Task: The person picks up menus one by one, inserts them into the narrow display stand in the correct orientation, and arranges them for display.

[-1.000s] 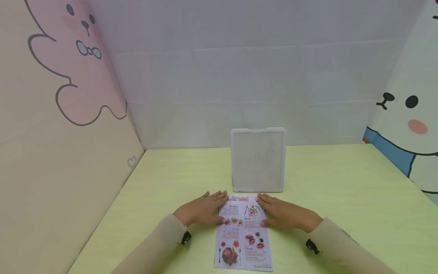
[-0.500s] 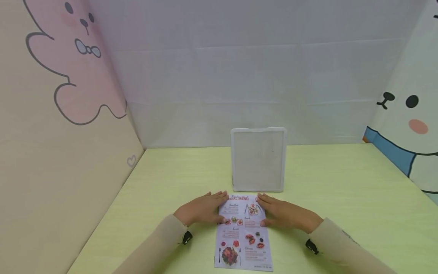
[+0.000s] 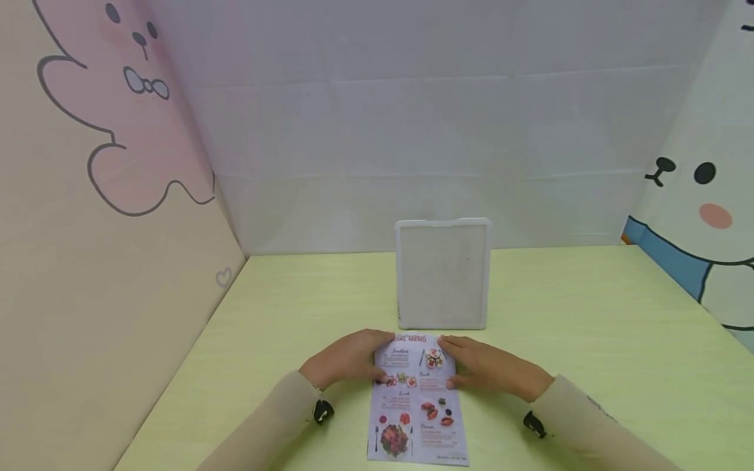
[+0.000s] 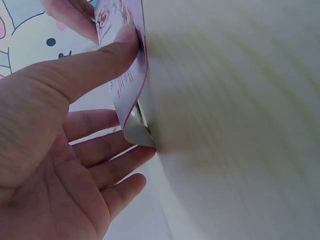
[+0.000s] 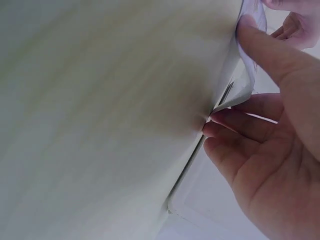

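Observation:
A printed paper menu (image 3: 421, 412) lies face up on the pale yellow-green table (image 3: 306, 294), its pictures of food facing me. My left hand (image 3: 349, 360) holds the far left corner, thumb on the printed face and fingers at the far edge. On the opposite corner, my right hand (image 3: 491, 367) holds it in the same way. In the left wrist view, the menu (image 4: 131, 90) bows up between thumb and fingertips. Its corner is likewise bent up off the table in the right wrist view, against the fingers of the right hand (image 5: 267, 145).
Just beyond the menu's far edge stands an upright white framed panel (image 3: 443, 278). A white cloth backdrop (image 3: 365, 144) closes off the back. Cartoon-printed walls flank the table, with a pink figure (image 3: 126, 163) on the left.
The left hand's fingers, earlier stretched past the far left corner, have drawn in around the edge. The right hand's fingers have drawn in slightly too. The menu stays in nearly the same place.

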The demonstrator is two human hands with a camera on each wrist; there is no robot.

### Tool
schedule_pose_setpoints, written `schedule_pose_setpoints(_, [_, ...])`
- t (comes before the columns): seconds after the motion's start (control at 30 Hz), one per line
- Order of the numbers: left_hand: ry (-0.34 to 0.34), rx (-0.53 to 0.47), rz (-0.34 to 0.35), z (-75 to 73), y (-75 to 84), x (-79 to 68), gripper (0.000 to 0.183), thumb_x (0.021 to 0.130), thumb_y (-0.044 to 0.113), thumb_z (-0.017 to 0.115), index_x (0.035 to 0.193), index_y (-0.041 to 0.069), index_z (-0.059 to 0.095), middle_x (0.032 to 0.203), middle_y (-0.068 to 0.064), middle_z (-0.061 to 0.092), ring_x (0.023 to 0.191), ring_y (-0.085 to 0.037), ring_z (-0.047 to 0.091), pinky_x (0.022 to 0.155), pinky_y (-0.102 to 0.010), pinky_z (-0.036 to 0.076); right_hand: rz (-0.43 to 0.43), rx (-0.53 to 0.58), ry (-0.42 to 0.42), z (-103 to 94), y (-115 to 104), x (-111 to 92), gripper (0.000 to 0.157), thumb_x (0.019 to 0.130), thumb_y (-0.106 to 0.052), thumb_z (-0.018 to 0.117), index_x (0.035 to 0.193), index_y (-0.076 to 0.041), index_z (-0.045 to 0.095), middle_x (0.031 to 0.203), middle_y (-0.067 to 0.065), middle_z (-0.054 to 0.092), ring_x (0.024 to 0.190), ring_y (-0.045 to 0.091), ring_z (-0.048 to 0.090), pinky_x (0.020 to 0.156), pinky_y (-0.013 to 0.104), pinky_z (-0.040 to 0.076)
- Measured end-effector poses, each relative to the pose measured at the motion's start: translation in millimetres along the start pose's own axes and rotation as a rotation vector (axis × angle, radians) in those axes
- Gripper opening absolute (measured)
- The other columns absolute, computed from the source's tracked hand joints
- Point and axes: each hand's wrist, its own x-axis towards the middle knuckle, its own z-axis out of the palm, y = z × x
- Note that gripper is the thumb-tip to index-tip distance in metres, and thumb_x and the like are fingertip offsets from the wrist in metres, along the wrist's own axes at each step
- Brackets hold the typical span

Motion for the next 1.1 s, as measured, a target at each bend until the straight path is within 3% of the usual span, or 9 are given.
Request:
schedule_pose_setpoints(0.23, [0.024,-0.114,-0.001,2.6,-3.4,4.2,0.075,0.077,0.02,0.082,0.142,0.008,0.046,0.135,-0.006,0.052,0.116,-0.018,0.048,0.096,-0.031,0.046,0.069,0.113,0.054,2.6,-2,8,0.078,0.08,-0.019,0.077,0.142,0.01,0.037,0.137,0.025,0.049,0.127,0.04,0.046,0.105,0.051,0.039])
schedule_pose_setpoints(0.43, [0.037,-0.216,-0.012,4.8,-9.1,9.1,0.072,0.077,0.015,0.081,0.14,0.008,0.047,0.125,-0.004,0.051,0.105,-0.016,0.044,0.086,-0.029,0.045,0.073,0.177,0.105,4.4,-1,11,0.075,0.078,-0.013,0.078,0.138,0.012,0.041,0.118,0.017,0.059,0.105,0.028,0.058,0.093,0.042,0.05])
schedule_pose_setpoints(0.67, [0.062,-0.361,-0.068,9.0,-15.1,14.3,0.069,0.076,0.011,0.081,0.136,0.006,0.047,0.124,-0.008,0.052,0.102,-0.017,0.051,0.089,-0.036,0.045,0.099,0.371,0.14,10.6,10,13,0.062,0.08,-0.007,0.076,0.134,0.007,0.048,0.096,0.001,0.062,0.083,0.008,0.054,0.071,0.022,0.048])
schedule_pose_setpoints(0.87, [0.058,-0.482,-0.128,11.7,-20.8,14.5,0.053,0.076,0.013,0.081,0.122,0.009,0.054,0.105,-0.001,0.061,0.09,-0.016,0.056,0.082,-0.036,0.046,0.148,0.44,0.153,12.3,13,12,0.045,0.08,-0.009,0.076,0.118,0.003,0.057,0.087,0.0,0.06,0.077,0.01,0.052,0.067,0.021,0.047])
schedule_pose_setpoints(1.1, [0.084,-0.5,-0.149,14.2,-24.3,14.9,0.035,0.078,0.014,0.079,0.107,0.012,0.059,0.093,0.002,0.061,0.084,-0.016,0.054,0.076,-0.032,0.043,0.157,0.471,0.152,13.0,13,10,0.021,0.08,-0.009,0.076,0.096,-0.002,0.064,0.086,0.002,0.062,0.077,0.013,0.053,0.066,0.021,0.046])
